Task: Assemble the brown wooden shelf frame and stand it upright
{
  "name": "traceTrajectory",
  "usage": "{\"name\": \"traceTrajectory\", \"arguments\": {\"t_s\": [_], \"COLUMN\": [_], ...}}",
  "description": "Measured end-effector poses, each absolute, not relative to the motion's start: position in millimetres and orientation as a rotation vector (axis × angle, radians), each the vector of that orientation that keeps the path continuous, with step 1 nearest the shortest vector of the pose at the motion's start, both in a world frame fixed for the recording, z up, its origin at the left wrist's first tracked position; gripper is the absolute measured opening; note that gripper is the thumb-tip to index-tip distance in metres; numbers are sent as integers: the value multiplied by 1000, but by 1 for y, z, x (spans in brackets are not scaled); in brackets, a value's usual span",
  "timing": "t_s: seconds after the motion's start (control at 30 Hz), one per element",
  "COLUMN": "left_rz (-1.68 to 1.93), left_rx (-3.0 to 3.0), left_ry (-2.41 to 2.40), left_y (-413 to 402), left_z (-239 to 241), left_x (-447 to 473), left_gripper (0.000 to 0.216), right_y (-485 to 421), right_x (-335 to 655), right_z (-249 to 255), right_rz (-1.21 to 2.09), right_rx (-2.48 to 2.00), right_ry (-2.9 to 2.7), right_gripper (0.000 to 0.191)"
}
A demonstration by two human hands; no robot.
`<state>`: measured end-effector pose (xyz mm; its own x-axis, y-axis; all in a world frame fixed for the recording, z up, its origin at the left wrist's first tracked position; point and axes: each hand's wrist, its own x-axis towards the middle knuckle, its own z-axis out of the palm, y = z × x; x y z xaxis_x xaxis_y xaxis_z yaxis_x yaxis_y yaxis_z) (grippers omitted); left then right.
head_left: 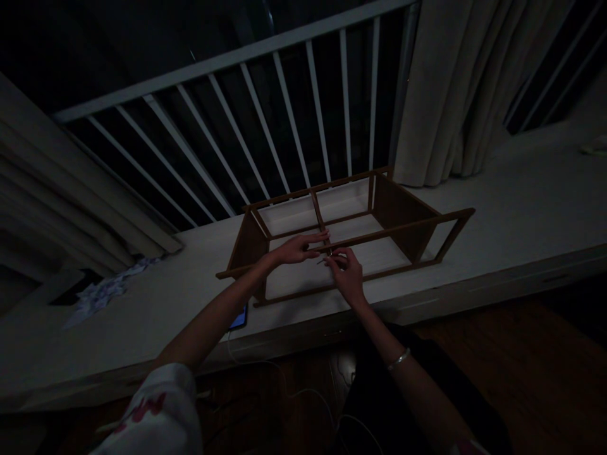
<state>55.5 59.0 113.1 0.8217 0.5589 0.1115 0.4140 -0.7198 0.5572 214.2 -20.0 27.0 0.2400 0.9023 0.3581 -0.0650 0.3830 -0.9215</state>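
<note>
A brown wooden shelf frame (396, 232) lies on its side on the white window ledge, its open bays facing up. My left hand (296, 248) reaches over the near upper rail, where the middle crosspiece meets it, fingers on one side and thumb side on the other, holding the rail. Close beside it, just below that joint, my right hand (348, 275) is closed in a pinch. A small thin metal rod (321, 261) pokes out to the left of its fingertips; the dim light hides its exact kind.
White railings (265, 126) stand behind the ledge (512, 208), with curtains (441, 95) at both sides. A phone (239, 318) with a white cable (279, 365) lies at the ledge's front edge. A crumpled patterned cloth (107, 287) is at left. Below is a wooden floor (535, 360).
</note>
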Motion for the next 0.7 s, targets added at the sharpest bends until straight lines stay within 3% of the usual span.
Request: {"name": "traceTrajectory", "arguments": {"t_s": [0.3,0.7], "left_rz": [391,379], "left_rx": [2474,2460], "left_ry": [704,724], "left_y": [59,59], "left_z": [113,111], "left_x": [55,57], "left_gripper": [59,59], "right_y": [-21,-25], "right_x": [211,220], "right_z": [24,20], "right_rz": [639,137], "right_rx": [-969,-1096], "right_ry": [-1225,-1589], "right_gripper": [15,22]}}
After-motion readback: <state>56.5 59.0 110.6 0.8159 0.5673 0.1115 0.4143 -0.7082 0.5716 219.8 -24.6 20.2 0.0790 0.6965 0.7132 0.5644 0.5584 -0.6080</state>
